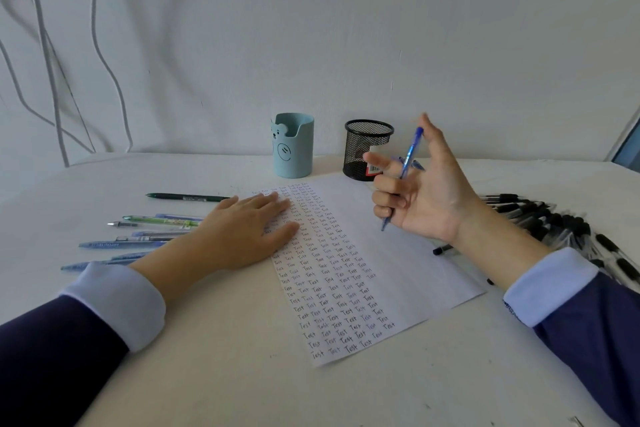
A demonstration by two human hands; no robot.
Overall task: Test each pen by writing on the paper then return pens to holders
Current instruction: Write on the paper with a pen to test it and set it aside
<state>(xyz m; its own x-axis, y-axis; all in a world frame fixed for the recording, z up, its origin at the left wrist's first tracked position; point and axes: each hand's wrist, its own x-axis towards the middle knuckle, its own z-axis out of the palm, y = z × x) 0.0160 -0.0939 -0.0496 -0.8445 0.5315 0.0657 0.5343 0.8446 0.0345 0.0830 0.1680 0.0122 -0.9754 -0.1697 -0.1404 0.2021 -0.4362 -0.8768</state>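
1. While the left hand (249, 232) lay flat on the left edge of the paper (398, 253), fingers straight and gripping nothing, it seemed placed there to keep the sheet from sliding.
2. The right hand (422, 191) was raised over the blank right side of the paper. Its lower fingers were curled round a blue pen (405, 170), whose tip pointed down, clear of the sheet. The pen was probably being resettled in the grasp.
3. Rows of "Test" filled the paper's left columns, so much of the testing looked done.
4. Coloured pens (138, 232) lay on the tabletop (225, 374) left of the paper, and a heap of black pens (554, 218) lay to the right. This was likely a sorting of tested from untested.
5. The blue holder (294, 146) and the mesh holder (368, 149) stood just behind the paper. No pens showed above their rims, so the returning seemed unstarted.
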